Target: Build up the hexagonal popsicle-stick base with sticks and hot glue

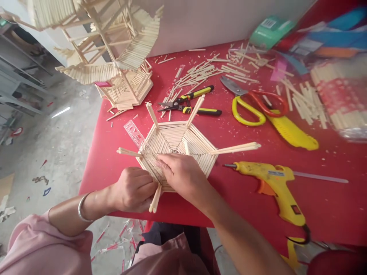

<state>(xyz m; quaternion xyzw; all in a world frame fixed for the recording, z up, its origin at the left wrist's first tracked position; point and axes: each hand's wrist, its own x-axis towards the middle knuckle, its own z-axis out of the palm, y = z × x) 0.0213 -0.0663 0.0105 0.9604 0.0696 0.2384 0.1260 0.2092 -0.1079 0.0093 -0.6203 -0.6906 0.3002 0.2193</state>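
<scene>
Stick hexagon [175, 138], longest left to right, posts [236, 148] splayed

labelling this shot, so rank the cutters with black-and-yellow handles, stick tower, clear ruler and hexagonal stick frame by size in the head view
1. Stick tower, cut off at the top
2. Hexagonal stick frame, partly covered
3. Black-and-yellow cutters
4. Clear ruler, visible part only

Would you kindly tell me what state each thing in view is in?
Stick hexagon: posts leaning outward
Left hand: curled at the hexagon's near-left rim
Right hand: over the hexagon, fingertips partly hidden
Stick tower: upright
Snips: open
Scissors: blades look closed
Glue gun: on its side, glue stick protruding
Ruler: flat on the table
Loose sticks: scattered
Packed sticks: in plastic, blurred
</scene>
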